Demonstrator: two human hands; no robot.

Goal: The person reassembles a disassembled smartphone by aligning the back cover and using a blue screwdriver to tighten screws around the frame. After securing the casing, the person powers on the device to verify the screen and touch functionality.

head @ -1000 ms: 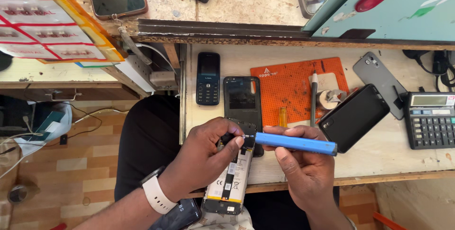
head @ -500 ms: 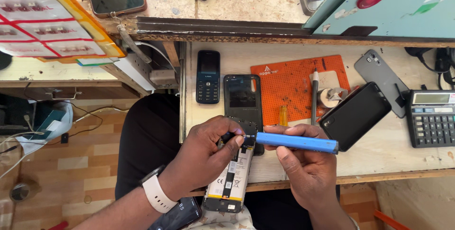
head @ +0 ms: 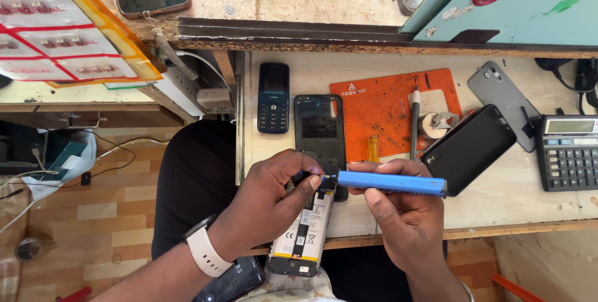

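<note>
The left hand [head: 265, 205] grips an opened phone [head: 303, 233] at the surface's [head: 498, 202] near edge; the right hand [head: 405, 215] clamps a blue screwdriver [head: 392, 183], tip on it.

We see a phone repair workshop: loose phones [head: 274, 98], an orange work mat [head: 386, 106], a calculator [head: 568, 151] and tools crowd the wooden surface [head: 517, 199].

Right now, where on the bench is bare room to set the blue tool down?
Bare wood lies along the front edge of the bench, between the black phone and calculator. Another strip runs behind the orange mat. The mat itself is crowded.
</note>
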